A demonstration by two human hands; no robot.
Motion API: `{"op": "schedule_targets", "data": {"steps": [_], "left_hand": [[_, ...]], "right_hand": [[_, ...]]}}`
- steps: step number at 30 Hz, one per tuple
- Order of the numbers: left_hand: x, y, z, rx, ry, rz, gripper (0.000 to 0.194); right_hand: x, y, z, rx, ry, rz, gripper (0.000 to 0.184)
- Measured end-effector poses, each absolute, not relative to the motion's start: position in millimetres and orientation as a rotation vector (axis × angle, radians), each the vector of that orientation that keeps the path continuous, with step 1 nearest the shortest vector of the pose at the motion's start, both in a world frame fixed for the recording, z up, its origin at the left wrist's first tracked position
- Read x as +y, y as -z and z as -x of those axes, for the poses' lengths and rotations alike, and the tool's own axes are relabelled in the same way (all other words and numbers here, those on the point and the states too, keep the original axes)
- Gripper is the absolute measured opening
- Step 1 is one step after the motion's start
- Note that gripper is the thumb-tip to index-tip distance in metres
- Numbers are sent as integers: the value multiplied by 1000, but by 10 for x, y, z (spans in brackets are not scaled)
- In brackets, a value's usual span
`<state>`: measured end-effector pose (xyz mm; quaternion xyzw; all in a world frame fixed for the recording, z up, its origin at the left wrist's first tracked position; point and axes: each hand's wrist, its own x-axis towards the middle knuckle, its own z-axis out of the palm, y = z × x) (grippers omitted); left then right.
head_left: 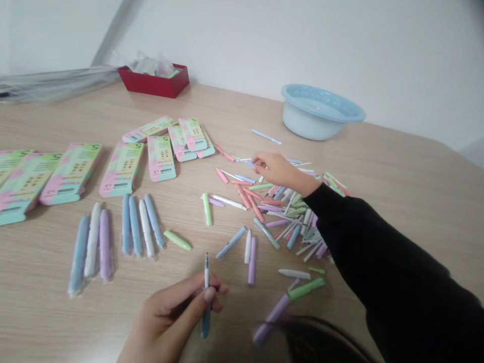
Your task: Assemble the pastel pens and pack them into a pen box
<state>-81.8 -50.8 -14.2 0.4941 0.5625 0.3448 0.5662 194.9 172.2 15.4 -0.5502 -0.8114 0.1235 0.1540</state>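
Note:
My left hand (170, 317) is closed around an uncapped pen (206, 275), its tip up and its blue barrel showing below the thumb. Reaching over the table, my right hand (278, 169) is at the far-left edge of a loose pile of pen parts (291, 217). Its fingers are bent and pinched together; what they hold, if anything, cannot be made out. Thin white refills and coloured caps and barrels make up the pile. Between my hands lie a green cap (206, 209), a white pen part (229, 202) and a purple barrel (252, 259).
Capped pens stand in two rows on the left, such as a purple pen (105, 244) and a blue pen (154, 222). Behind them lie several pink-and-green boxes (121, 169). A red box (153, 83) with plastic bags and a blue basin (321, 113) stand at the back.

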Motion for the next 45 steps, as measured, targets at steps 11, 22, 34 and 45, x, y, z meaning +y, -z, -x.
{"op": "schedule_targets", "data": {"steps": [11, 22, 34, 45], "left_hand": [[-531, -4, 617, 946, -637, -1468, 29], [-544, 128, 593, 839, -607, -1464, 26], [-566, 136, 554, 799, -610, -1472, 22], [-548, 176, 451, 736, -499, -1506, 31]], "right_hand": [[-10, -635, -1899, -1724, -1166, 1226, 6], [-379, -574, -1777, -1720, -1215, 1312, 21], [-450, -532, -1791, -1871, -1158, 1244, 18], [-672, -279, -1685, -1846, -1066, 1272, 14]]}}
